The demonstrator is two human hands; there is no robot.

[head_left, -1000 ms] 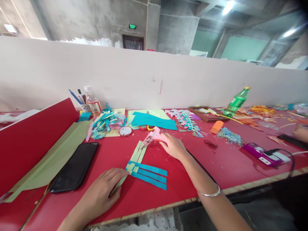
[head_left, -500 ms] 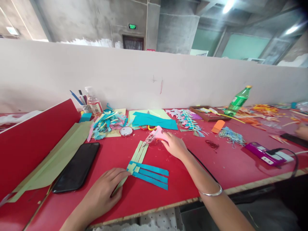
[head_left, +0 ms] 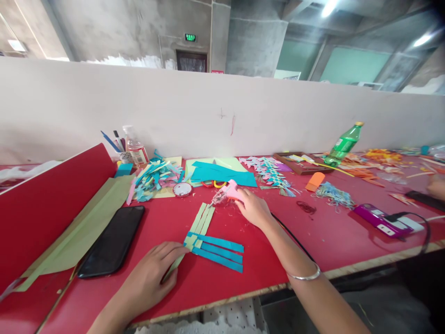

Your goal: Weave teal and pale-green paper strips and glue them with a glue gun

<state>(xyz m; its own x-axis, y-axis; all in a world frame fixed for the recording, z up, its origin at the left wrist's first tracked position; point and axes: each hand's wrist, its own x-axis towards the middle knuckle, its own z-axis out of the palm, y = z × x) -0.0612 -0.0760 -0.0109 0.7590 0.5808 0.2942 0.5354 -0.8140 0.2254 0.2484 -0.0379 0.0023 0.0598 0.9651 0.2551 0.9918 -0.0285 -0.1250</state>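
A piece woven from blue and pale green paper strips (head_left: pixel 194 242) lies on the red table, its loose ends fanned to the right and away from me. My left hand (head_left: pixel 158 269) holds it down at the left edge, fingertips together on the weave; a pale green strip runs under the palm. In my right hand (head_left: pixel 253 207) is a pink hot glue gun (head_left: pixel 227 192), gripped by its handle. Its nozzle points left, at the far ends of the green strips. I cannot tell if it touches them. My right fingertips are partly hidden.
Left stand a black phone (head_left: pixel 111 241) and a green paper sheet (head_left: pixel 83 232). Behind lie cut strips (head_left: pixel 156 178), a tape roll (head_left: pixel 182 189), blue paper (head_left: pixel 222 174) and braided pieces (head_left: pixel 273 174). Right are a green bottle (head_left: pixel 344 144), a purple power strip (head_left: pixel 382 222) and another person's hand.
The glue gun and my right hand have shifted very slightly, the nozzle now a touch higher near the green strip ends. My left hand and the woven strips stay in place.
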